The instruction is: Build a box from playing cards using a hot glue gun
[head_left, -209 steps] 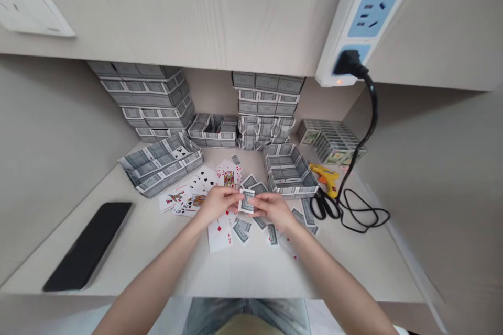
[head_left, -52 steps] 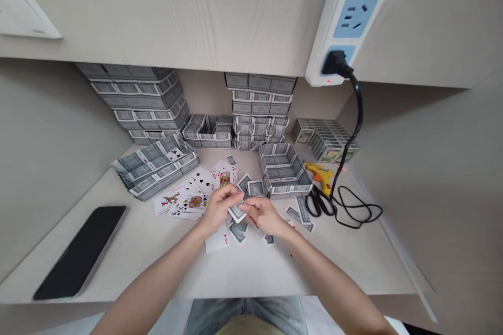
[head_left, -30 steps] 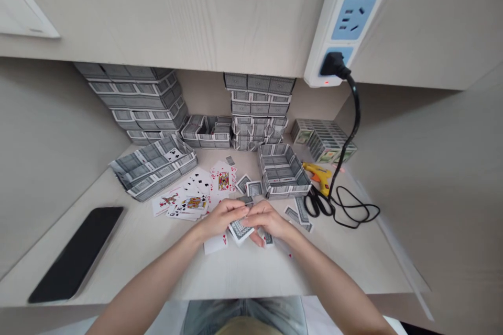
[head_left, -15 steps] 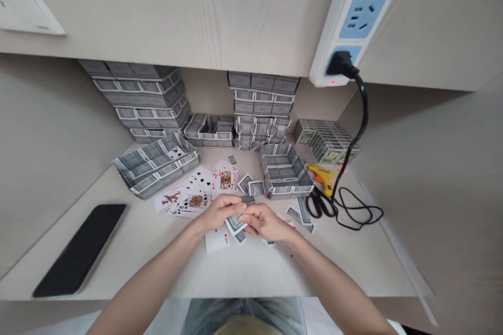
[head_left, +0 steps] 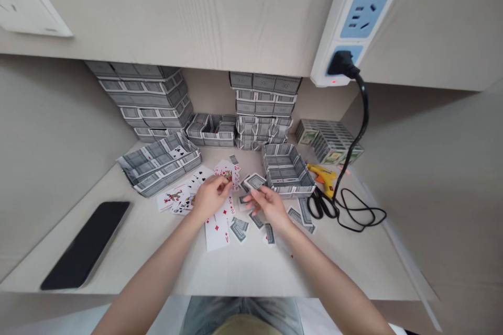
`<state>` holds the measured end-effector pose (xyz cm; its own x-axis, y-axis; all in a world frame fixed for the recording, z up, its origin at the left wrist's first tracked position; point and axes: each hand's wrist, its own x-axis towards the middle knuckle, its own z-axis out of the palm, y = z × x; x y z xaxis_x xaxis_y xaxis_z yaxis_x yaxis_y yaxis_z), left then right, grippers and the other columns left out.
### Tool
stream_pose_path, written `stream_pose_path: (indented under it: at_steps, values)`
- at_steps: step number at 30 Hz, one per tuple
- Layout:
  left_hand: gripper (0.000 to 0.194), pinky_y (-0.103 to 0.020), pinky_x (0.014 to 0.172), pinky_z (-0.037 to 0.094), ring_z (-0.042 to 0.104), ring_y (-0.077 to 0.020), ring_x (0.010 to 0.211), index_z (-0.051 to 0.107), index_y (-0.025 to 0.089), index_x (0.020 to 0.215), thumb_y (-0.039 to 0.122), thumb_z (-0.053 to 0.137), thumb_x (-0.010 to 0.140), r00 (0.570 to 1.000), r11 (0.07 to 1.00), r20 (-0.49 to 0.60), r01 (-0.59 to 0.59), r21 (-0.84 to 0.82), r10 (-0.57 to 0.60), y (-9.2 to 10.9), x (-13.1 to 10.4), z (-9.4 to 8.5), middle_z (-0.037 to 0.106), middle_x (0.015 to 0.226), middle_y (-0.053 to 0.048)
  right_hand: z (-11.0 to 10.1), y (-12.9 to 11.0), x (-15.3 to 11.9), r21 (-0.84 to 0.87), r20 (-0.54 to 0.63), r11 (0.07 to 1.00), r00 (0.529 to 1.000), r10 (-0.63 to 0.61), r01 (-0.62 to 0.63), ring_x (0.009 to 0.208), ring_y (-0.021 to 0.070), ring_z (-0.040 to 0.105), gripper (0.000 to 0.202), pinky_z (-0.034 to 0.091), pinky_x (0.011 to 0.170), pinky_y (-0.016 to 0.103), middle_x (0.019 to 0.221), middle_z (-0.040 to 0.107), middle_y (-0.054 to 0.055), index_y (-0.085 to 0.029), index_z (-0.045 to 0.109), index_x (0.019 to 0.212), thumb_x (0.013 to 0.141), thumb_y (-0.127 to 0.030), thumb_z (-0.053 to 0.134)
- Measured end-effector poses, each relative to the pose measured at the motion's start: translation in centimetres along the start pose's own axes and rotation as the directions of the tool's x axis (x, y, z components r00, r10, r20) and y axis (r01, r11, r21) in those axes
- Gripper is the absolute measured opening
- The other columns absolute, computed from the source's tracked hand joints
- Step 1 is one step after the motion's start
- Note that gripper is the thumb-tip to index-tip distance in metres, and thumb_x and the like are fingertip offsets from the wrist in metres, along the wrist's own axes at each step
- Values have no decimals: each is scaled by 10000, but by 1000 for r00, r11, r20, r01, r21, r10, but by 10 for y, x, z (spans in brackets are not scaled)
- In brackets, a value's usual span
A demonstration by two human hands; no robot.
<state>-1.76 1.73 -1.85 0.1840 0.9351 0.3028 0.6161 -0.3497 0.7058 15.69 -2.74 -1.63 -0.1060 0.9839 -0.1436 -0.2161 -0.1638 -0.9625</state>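
My right hand (head_left: 270,207) pinches a playing card (head_left: 255,181), grey patterned back up, between thumb and forefinger; its other fingers are spread. My left hand (head_left: 212,197) has its fingers curled together over the face-up red cards (head_left: 227,168); what they grip, if anything, is hidden. Under and in front of the hands lie an ace of diamonds (head_left: 217,235) and cut card pieces (head_left: 239,229). Beside the left hand are a joker (head_left: 171,197) and black-suited cards (head_left: 200,177). A tray made of folded cards (head_left: 288,188) stands just beyond my right hand.
A long card tray (head_left: 165,175) sits at left, near a black phone (head_left: 86,246). Card-built stacks (head_left: 153,97) (head_left: 265,104) rise behind. At right are a yellow glue gun (head_left: 323,175), black scissors (head_left: 320,205) and a cable (head_left: 363,110) hanging from a power strip (head_left: 363,15).
My hands have come apart. The left moved up and left to the red cards; the right lifted a card slightly outward. Cut pieces and the ace below them now show more.
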Motion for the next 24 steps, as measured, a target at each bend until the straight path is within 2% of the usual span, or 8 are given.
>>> stream_pose_path:
  at_steps: [2, 4, 8, 14, 17, 20, 22, 24]
  values:
    - [184, -320, 824, 392, 532, -198, 869, 605, 200, 771, 364, 522, 766, 994, 984, -9, -110, 144, 112, -2, 1, 0, 610, 819, -46, -2, 1, 2, 44, -16, 998, 999, 49, -48, 591, 163, 621, 409, 445, 429, 233, 736, 671, 47, -173, 533, 908, 646, -461, 656]
    - [244, -361, 935, 347, 490, -227, 1048, 603, 201, 951, 337, 535, 759, 985, 967, 41, -173, 187, 168, -6, 2, 1, 599, 1030, -76, -2, 3, 2, 51, -10, 995, 996, 88, -87, 567, 166, 626, 426, 448, 423, 237, 723, 681, 52, -162, 546, 939, 640, -439, 666]
    - [485, -378, 1004, 306, 425, -241, 1182, 490, 173, 1195, 375, 541, 757, 985, 966, 121, -147, 213, 123, -12, 1, 4, 500, 1255, -106, -1, 9, 2, 28, 13, 997, 997, 71, -71, 443, 115, 572, 381, 434, 418, 220, 614, 662, 30, -140, 583, 826, 650, -473, 642]
    - [322, -322, 926, 373, 550, -221, 1041, 607, 216, 1043, 382, 433, 829, 989, 971, 110, -118, 209, 97, -8, 1, 0, 613, 1117, -74, 1, 12, 1, -64, 20, 998, 1000, 5, -3, 409, 92, 538, 366, 444, 425, 215, 574, 632, 9, -133, 584, 818, 688, -475, 595]
    - [294, -283, 845, 408, 595, -196, 917, 638, 209, 944, 344, 393, 853, 993, 979, -42, -98, 179, 107, -5, 1, -4, 663, 984, -67, 3, 15, 0, -128, -8, 990, 998, -58, 57, 454, 94, 566, 371, 453, 431, 219, 784, 674, 55, -144, 575, 949, 718, -434, 578]
    - [276, -236, 726, 429, 598, -152, 732, 640, 178, 781, 311, 408, 850, 964, 989, -240, -89, 114, 115, 0, -2, -5, 674, 788, -51, 6, 17, -1, -152, -54, 984, 994, -98, 89, 576, 121, 622, 502, 481, 456, 231, 1093, 610, 96, -184, 496, 1149, 707, -396, 605]
    - [269, -215, 664, 426, 574, -125, 645, 622, 160, 697, 284, 431, 840, 940, 987, -305, -134, 92, 156, 6, -7, -4, 658, 710, -42, 7, 17, -1, -179, -59, 977, 990, -130, 117, 666, 145, 638, 562, 503, 501, 240, 1146, 584, 90, -203, 474, 1187, 681, -383, 638]
    - [257, -201, 611, 423, 549, -104, 579, 614, 150, 670, 256, 446, 833, 928, 977, -306, -195, 82, 211, 13, -13, 0, 641, 653, -32, 8, 17, -1, -216, -33, 965, 986, -163, 152, 734, 167, 641, 551, 516, 564, 250, 1065, 623, 74, -196, 499, 1157, 661, -373, 663]
